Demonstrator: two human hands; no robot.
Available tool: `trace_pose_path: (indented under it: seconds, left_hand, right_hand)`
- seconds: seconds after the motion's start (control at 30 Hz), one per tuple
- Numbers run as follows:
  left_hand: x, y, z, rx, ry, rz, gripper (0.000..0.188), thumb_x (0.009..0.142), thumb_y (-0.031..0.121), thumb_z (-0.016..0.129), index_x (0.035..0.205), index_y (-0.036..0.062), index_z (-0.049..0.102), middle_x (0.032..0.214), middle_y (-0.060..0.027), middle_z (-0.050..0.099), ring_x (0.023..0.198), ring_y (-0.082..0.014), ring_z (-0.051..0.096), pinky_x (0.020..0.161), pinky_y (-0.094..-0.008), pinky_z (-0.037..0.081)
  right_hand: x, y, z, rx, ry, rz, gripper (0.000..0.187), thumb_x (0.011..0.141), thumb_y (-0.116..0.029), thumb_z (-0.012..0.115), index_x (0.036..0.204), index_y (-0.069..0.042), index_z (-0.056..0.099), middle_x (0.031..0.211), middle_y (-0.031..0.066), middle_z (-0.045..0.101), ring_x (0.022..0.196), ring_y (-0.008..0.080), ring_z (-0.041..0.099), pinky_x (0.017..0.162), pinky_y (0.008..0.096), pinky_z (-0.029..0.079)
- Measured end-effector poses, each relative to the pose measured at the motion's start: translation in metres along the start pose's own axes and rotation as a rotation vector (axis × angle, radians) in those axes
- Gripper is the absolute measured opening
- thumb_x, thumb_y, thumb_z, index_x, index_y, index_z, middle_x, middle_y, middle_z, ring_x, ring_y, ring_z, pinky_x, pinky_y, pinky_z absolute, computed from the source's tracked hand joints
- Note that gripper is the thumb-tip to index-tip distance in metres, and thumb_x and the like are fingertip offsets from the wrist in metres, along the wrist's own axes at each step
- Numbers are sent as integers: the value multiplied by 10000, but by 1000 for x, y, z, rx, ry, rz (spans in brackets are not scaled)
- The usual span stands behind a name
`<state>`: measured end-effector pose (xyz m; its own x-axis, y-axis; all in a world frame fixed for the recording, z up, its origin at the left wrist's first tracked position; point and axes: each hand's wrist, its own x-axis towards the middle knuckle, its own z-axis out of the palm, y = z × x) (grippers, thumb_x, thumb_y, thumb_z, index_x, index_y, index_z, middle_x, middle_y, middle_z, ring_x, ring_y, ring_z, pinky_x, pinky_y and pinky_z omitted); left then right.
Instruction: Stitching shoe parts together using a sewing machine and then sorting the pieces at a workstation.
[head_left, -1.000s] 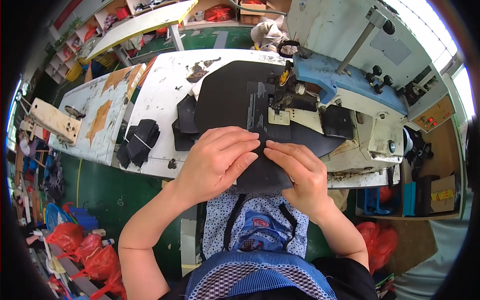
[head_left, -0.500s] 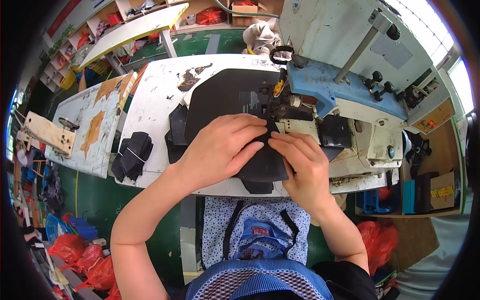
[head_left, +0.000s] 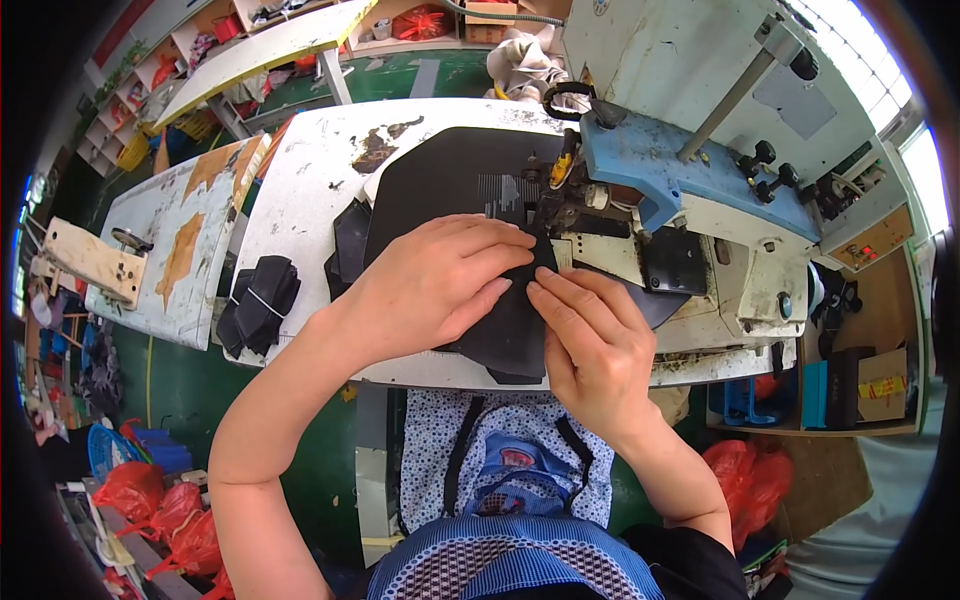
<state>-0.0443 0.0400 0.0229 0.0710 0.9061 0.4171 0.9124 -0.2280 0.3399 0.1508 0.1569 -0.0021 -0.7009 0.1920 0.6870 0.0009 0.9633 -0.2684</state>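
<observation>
A wide black sheet of flexible material (head_left: 430, 180) lies on the white machine table, one edge under the dark head of a sewing-type machine (head_left: 645, 165). My left hand (head_left: 440, 275) rests over the sheet, fingers bent together and thumb drawn toward them, holding it near the machine head. Close beside it, my right hand (head_left: 595, 345) has its fingertips pressed together on the sheet's near right part. Its thumb is mostly hidden under the fingers. Both sets of fingertips almost meet just in front of the machine head. Smaller black pieces (head_left: 348, 240) show beneath the sheet's left side.
A tied bundle of black pieces (head_left: 262, 305) lies on the table's left part. Farther left stands another worn table (head_left: 170, 240) with a beige machine part. Red plastic bags (head_left: 180, 520) sit at lower left, and a shelf with boxes (head_left: 880, 385) is at right.
My right hand has shifted slightly left and down along the sheet, its fingers straighter. My left hand stays nearly in place on it. The whole view has moved slightly.
</observation>
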Motion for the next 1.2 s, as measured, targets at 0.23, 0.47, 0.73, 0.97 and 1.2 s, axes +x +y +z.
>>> trace_pose_path:
  seconds: [0.23,0.47,0.73,0.97,1.2]
  left_hand:
    - [1,-3,0,11,-27,7,303,916,75,664,1216,31,671,1322,-104,666,1217,-322,636,1026,-425,529]
    - [0,-7,3,41,-12,6,304,919,70,657,1220,31,670,1325,-109,662,1203,-327,644,1012,-422,538]
    - [3,-16,-4,50,-33,50,269,949,66,656,1217,58,675,1265,-127,646,1081,-344,687,880,-399,591]
    - [-2,-24,-10,33,-50,94,353,895,191,758,1219,71,686,1326,-118,629,1248,-337,605,1027,-432,521]
    - [2,-18,-8,36,-46,72,340,877,176,765,1184,46,701,1270,-113,641,1201,-323,612,1009,-421,521]
  right_hand:
    - [-3,6,2,-26,-2,-43,383,715,-24,727,1097,-2,750,1158,107,738,1021,290,698,832,394,580]
    - [-2,8,4,-14,-3,-42,376,725,-19,722,1100,2,748,1147,107,737,1026,296,700,833,390,582]
    - [-10,-2,8,50,9,-101,425,658,-24,707,1080,10,750,1140,132,739,1028,298,709,833,395,586]
    - [-7,-5,11,38,5,-101,428,636,-36,709,1060,18,742,1146,130,732,1032,293,707,836,394,584]
    - [-4,-2,10,65,17,-68,396,662,10,678,1054,20,737,1133,140,730,1005,319,705,824,407,583]
